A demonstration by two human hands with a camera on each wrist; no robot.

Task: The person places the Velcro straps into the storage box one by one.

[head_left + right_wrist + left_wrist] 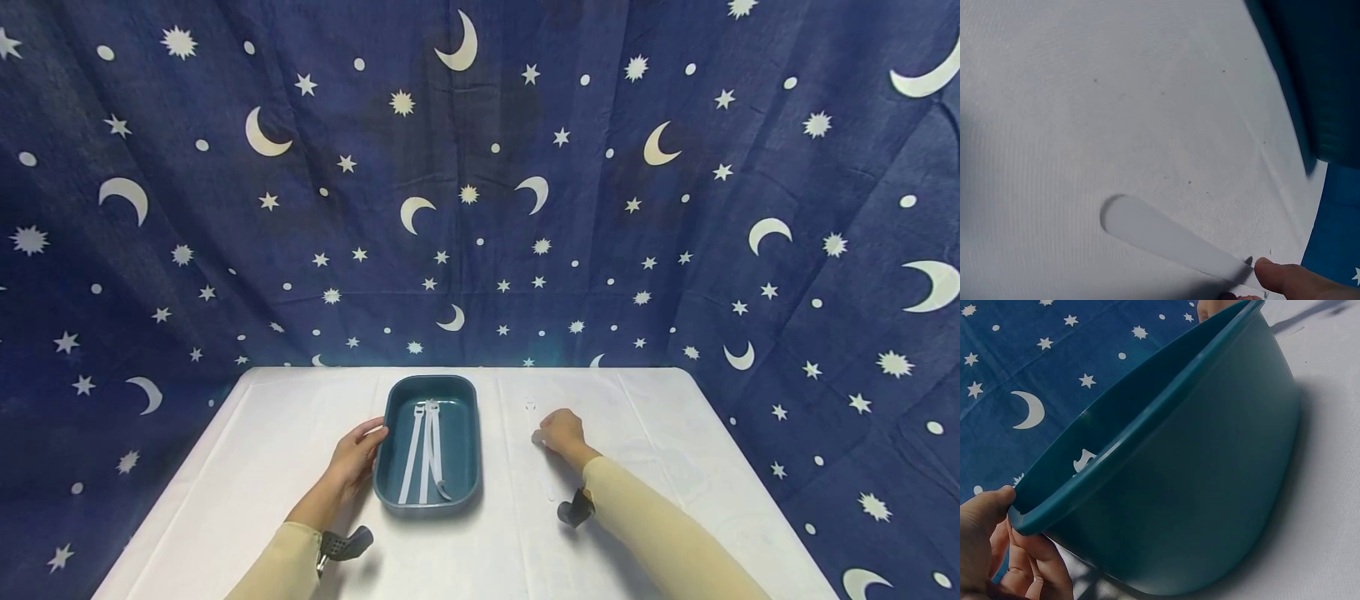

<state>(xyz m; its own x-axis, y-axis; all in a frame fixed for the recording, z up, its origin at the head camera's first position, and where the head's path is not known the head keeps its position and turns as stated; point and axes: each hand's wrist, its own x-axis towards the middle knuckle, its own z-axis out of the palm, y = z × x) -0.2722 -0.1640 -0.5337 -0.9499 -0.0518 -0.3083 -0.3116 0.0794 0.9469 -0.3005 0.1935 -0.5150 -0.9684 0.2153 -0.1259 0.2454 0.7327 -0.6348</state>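
A deep teal plastic bin (pixel 467 450) stands on the white table, left of the middle. Inside it lie several flat white straps (pixel 411 454) with buckle-like heads toward the far end. My left hand (pixel 356 457) holds the bin's left side, and in the left wrist view the thumb is over the rim with fingers curled beneath. To the right of the bin, my right hand (pixel 562 431) pinches another white strap (pixel 1166 231) that lies along the table. The strap's rounded end shows in the right wrist view; its slotted head (pixel 530 403) shows beyond the fingers in the head view.
A white cloth (pixel 225 467) covers the table. Behind it and at both sides hangs a dark blue curtain (pixel 480 217) with moons and stars. Each wrist wears a dark device, one on the left (pixel 345 543) and one on the right (pixel 575 508).
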